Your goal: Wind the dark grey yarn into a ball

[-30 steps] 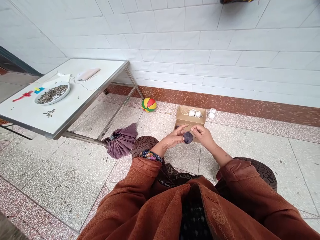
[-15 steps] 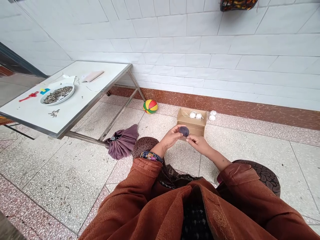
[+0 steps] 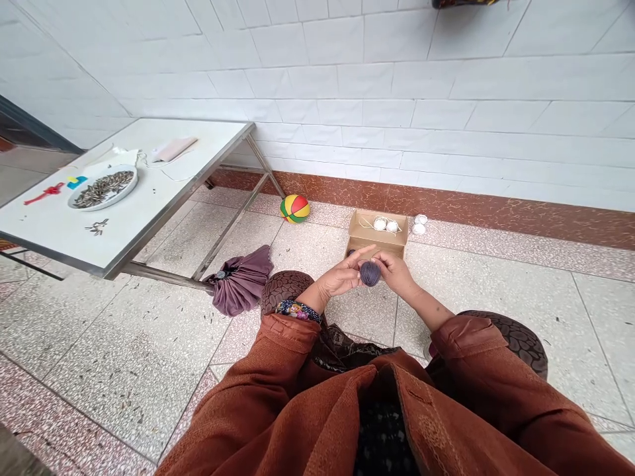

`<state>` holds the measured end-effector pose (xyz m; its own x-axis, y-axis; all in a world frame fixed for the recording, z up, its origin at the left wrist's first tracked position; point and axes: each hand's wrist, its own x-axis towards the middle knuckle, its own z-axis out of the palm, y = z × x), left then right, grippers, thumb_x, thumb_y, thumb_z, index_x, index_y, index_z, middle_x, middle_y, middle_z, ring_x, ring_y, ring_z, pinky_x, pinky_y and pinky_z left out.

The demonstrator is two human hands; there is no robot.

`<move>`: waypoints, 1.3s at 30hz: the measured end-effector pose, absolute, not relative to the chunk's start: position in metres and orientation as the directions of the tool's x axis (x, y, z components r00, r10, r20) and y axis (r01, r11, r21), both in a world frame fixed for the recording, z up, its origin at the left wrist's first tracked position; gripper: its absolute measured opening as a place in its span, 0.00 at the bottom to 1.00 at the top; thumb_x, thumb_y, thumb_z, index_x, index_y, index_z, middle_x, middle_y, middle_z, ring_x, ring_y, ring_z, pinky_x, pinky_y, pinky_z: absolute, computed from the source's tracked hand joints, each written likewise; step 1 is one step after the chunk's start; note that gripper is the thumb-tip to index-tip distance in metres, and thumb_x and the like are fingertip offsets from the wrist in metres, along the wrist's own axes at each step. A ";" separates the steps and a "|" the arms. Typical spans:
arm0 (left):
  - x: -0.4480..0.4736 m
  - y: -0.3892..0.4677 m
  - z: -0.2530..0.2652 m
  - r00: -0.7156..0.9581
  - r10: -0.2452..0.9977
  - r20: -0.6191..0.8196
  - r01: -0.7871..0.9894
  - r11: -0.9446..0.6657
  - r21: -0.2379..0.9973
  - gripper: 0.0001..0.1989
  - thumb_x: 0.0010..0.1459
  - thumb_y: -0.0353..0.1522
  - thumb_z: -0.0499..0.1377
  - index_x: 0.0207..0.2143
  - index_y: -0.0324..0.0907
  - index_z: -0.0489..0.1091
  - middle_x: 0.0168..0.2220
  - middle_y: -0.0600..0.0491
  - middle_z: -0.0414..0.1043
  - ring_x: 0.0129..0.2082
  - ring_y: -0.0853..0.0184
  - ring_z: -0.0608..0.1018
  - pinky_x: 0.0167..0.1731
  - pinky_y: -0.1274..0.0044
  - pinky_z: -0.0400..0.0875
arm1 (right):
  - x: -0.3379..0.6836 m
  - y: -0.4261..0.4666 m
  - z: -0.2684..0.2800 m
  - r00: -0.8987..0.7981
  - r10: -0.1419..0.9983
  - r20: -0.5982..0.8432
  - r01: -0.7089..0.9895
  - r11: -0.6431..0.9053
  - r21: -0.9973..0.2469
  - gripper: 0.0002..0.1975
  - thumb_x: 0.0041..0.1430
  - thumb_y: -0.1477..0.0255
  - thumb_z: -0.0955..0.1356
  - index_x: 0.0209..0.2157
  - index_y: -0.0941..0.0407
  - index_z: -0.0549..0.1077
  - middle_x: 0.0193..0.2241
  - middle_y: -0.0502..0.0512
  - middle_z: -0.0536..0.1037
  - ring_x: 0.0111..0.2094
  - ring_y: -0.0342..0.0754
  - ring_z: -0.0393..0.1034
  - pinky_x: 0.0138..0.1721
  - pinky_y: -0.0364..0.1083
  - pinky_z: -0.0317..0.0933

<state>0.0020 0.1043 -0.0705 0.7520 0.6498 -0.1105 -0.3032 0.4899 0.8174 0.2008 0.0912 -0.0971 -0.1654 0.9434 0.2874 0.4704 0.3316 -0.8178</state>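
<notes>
A small ball of dark purple-grey yarn [image 3: 370,274] is held between my hands, above the floor in front of my knees. My left hand [image 3: 343,275] grips its left side, the index finger stretched out past the top. At the upper right of the ball, my right hand [image 3: 394,271] is closed in a pinch on the yarn; the strand itself is too fine to make out. Just beyond my hands is an open cardboard box [image 3: 354,228], with white yarn balls [image 3: 380,224] at its far side and a dark item partly hidden behind my left fingers.
More white balls [image 3: 419,229] sit right of the box by the wall. A colourful ball [image 3: 295,208] and a folded purple umbrella [image 3: 243,281] lie near the table [image 3: 149,225]. On it stands a plate [image 3: 126,190] of sunflower seeds. Seed shells are scattered over the floor.
The yarn ball has moved slightly lower and nearer to me. My right hand has gone from its lower right to its upper right, and my left index finger has straightened out.
</notes>
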 end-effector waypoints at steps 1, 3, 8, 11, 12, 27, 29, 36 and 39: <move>0.002 0.105 -0.070 0.740 0.664 -0.108 -0.319 0.488 0.812 0.36 0.48 0.31 0.68 0.62 0.49 0.69 0.44 0.49 0.73 0.38 0.66 0.75 0.42 0.72 0.69 | 0.199 0.091 -0.102 -0.168 0.955 0.243 0.490 0.295 -0.821 0.12 0.69 0.65 0.63 0.34 0.53 0.73 0.30 0.53 0.78 0.32 0.50 0.72 0.37 0.47 0.65; 0.001 0.108 -0.070 0.697 0.708 -0.109 -0.350 0.469 0.811 0.29 0.48 0.32 0.68 0.55 0.44 0.73 0.45 0.47 0.74 0.39 0.66 0.75 0.43 0.72 0.70 | 0.198 0.090 -0.107 -0.196 0.966 0.171 0.535 0.251 -0.807 0.10 0.68 0.67 0.63 0.36 0.54 0.74 0.31 0.54 0.79 0.33 0.50 0.73 0.36 0.47 0.65; 0.001 0.116 -0.078 0.507 0.853 -0.126 -0.385 0.354 0.852 0.23 0.45 0.30 0.69 0.46 0.42 0.73 0.47 0.49 0.74 0.43 0.65 0.76 0.46 0.71 0.69 | 0.201 0.079 -0.094 -0.389 0.905 0.173 0.515 0.370 -0.773 0.10 0.68 0.67 0.64 0.35 0.54 0.74 0.31 0.54 0.78 0.34 0.50 0.73 0.38 0.47 0.64; 0.001 0.117 -0.081 0.436 0.892 -0.124 -0.267 0.260 0.928 0.22 0.44 0.28 0.69 0.44 0.41 0.72 0.44 0.51 0.74 0.42 0.66 0.75 0.47 0.72 0.67 | 0.206 0.074 -0.077 -0.440 0.866 0.236 0.417 0.430 -0.801 0.11 0.69 0.65 0.64 0.35 0.54 0.74 0.31 0.53 0.78 0.33 0.48 0.72 0.38 0.46 0.64; 0.001 0.117 -0.082 0.443 0.889 -0.118 -0.219 0.235 0.947 0.22 0.43 0.28 0.69 0.44 0.41 0.72 0.43 0.52 0.74 0.42 0.66 0.75 0.47 0.72 0.66 | 0.207 0.074 -0.072 -0.430 0.865 0.259 0.394 0.438 -0.808 0.11 0.69 0.64 0.64 0.35 0.54 0.74 0.31 0.53 0.78 0.33 0.48 0.72 0.38 0.46 0.64; 0.002 0.103 -0.068 0.706 0.705 -0.063 -0.327 0.403 0.855 0.28 0.52 0.34 0.70 0.56 0.45 0.74 0.48 0.45 0.75 0.41 0.64 0.78 0.46 0.70 0.71 | 0.205 0.093 -0.104 -0.171 0.972 0.163 0.520 0.230 -0.822 0.10 0.68 0.66 0.62 0.34 0.53 0.70 0.28 0.52 0.76 0.30 0.49 0.70 0.33 0.46 0.61; 0.001 0.107 -0.072 0.638 0.765 -0.093 -0.344 0.391 0.854 0.27 0.50 0.34 0.71 0.54 0.44 0.75 0.48 0.46 0.76 0.43 0.64 0.78 0.48 0.70 0.71 | 0.206 0.090 -0.107 -0.202 0.972 0.121 0.575 0.218 -0.789 0.08 0.68 0.67 0.62 0.37 0.54 0.71 0.30 0.54 0.78 0.31 0.50 0.71 0.34 0.46 0.61; 0.004 0.120 -0.094 0.310 0.941 -0.134 -0.054 0.159 0.986 0.26 0.46 0.36 0.72 0.47 0.40 0.72 0.45 0.48 0.76 0.43 0.63 0.76 0.48 0.69 0.70 | 0.202 0.075 -0.087 -0.502 0.844 0.188 0.456 0.443 -0.772 0.09 0.69 0.67 0.64 0.35 0.53 0.74 0.32 0.52 0.79 0.33 0.48 0.73 0.39 0.46 0.64; 0.007 0.117 -0.097 0.304 0.948 -0.089 0.076 0.069 0.995 0.29 0.43 0.34 0.72 0.48 0.40 0.69 0.42 0.50 0.74 0.38 0.67 0.75 0.44 0.71 0.69 | 0.203 0.074 -0.071 -0.501 0.823 0.268 0.352 0.477 -0.806 0.09 0.68 0.66 0.66 0.35 0.53 0.76 0.32 0.53 0.79 0.34 0.48 0.73 0.38 0.46 0.65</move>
<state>0.0066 0.1172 -0.0969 0.3043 0.9484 -0.0891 0.0755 0.0692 0.9947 0.2030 0.0738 -0.0710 -0.5008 0.8229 0.2684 0.3516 0.4768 -0.8057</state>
